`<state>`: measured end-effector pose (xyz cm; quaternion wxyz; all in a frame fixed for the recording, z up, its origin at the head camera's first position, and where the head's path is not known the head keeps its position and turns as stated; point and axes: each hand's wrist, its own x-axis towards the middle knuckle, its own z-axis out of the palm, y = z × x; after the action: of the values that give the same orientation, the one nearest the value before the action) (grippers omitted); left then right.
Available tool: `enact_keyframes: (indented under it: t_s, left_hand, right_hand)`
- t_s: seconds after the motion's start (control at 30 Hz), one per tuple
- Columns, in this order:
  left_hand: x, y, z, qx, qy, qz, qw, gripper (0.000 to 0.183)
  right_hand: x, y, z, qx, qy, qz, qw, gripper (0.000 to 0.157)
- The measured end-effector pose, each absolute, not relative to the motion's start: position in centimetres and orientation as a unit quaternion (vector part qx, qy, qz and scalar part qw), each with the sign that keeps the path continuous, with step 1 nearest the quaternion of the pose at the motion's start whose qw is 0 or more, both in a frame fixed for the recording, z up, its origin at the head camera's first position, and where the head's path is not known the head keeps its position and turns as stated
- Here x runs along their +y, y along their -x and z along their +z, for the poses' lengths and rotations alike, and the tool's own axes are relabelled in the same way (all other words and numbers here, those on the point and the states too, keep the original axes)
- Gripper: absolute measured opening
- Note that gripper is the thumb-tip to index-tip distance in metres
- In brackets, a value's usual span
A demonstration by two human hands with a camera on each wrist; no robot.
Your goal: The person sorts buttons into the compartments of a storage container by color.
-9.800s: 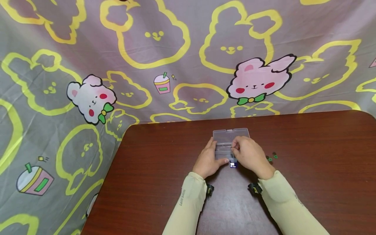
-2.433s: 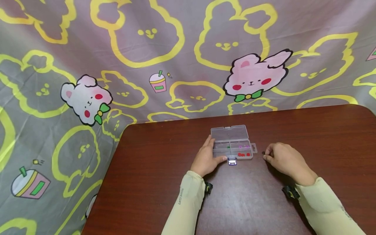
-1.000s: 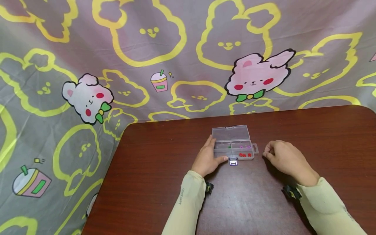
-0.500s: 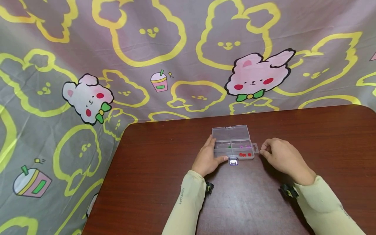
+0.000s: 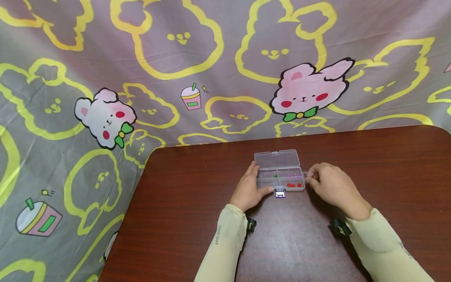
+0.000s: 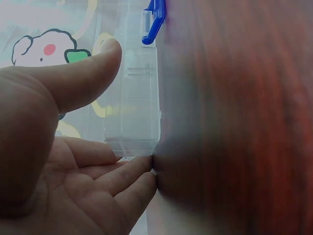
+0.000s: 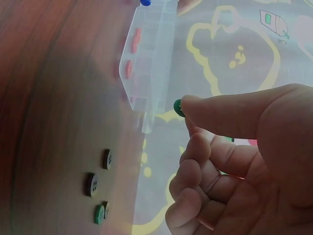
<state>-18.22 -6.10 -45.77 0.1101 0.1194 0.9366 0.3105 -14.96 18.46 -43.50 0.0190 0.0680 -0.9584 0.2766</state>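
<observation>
A clear plastic compartment box (image 5: 267,183) lies on the table, its lid (image 5: 276,159) swung back. My left hand (image 5: 247,190) holds its left end, thumb along the front edge and fingers at the side. Red buttons (image 5: 299,185) fill part of the front right compartment; purple pieces (image 5: 290,176) sit behind them. Something small and green (image 5: 275,176) shows in the back left one. At the box's right end, my right hand (image 5: 334,188) pinches a green button (image 7: 179,107) between thumb and forefinger, off the table in the right wrist view.
Several loose buttons, such as a dark one (image 7: 92,185) and a green one (image 7: 100,214), lie on the wooden table (image 5: 183,219), hidden from the head view by my right hand. A blue latch (image 5: 280,193) juts from the box's front. A patterned curtain (image 5: 225,78) hangs behind the table.
Earlier my right hand worked over the box, then went right to the table. Over the last second it has moved left to the box's end. My left hand stays put.
</observation>
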Motion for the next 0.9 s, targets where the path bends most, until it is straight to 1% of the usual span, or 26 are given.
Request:
enact_keyframes:
  t_s: [0.37, 0.9]
  left_hand:
    - [-6.1, 18.2, -45.7, 0.935, -0.120, 0.317, 0.109, 0.085]
    - [-6.1, 18.3, -46.0, 0.936, -0.118, 0.316, 0.105, 0.085]
  right_hand:
    - [17.4, 15.2, -43.5, -0.952, -0.074, 0.294, 0.039, 0.007]
    - [15.6, 15.8, -43.4, -0.947, -0.077, 0.307, 0.044, 0.010]
